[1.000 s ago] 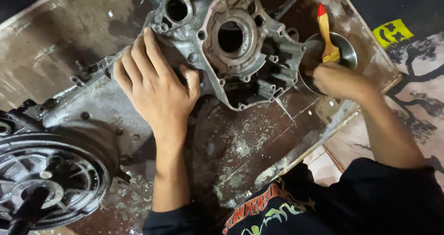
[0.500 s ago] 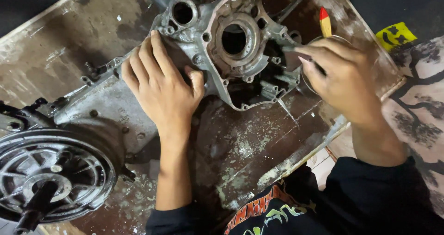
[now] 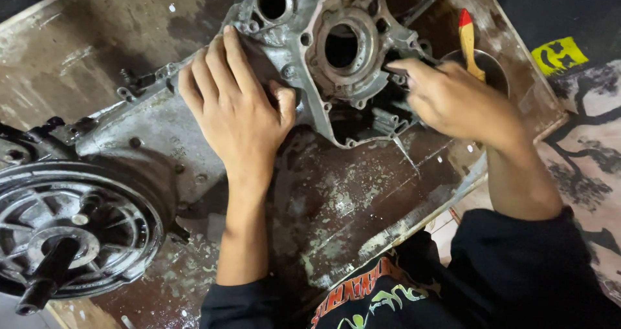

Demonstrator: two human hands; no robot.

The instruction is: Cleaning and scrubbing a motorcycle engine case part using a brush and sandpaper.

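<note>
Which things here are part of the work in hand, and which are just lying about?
In use: engine casing, pressed by the left hand; right hand at its edge.
Lying about: wheel hub, brush in metal bowl, worn board.

1. Dull grey engine casing (image 3: 336, 51), dark grime in recesses.
2. Yellow brush handle (image 3: 468, 44), red tip.
3. Brown board (image 3: 349, 199), pale scratched patches.
4. Black sleeves (image 3: 517, 264); orange and green shirt print (image 3: 362, 296).
5. Yellow sticker (image 3: 559, 54), black mark.
</note>
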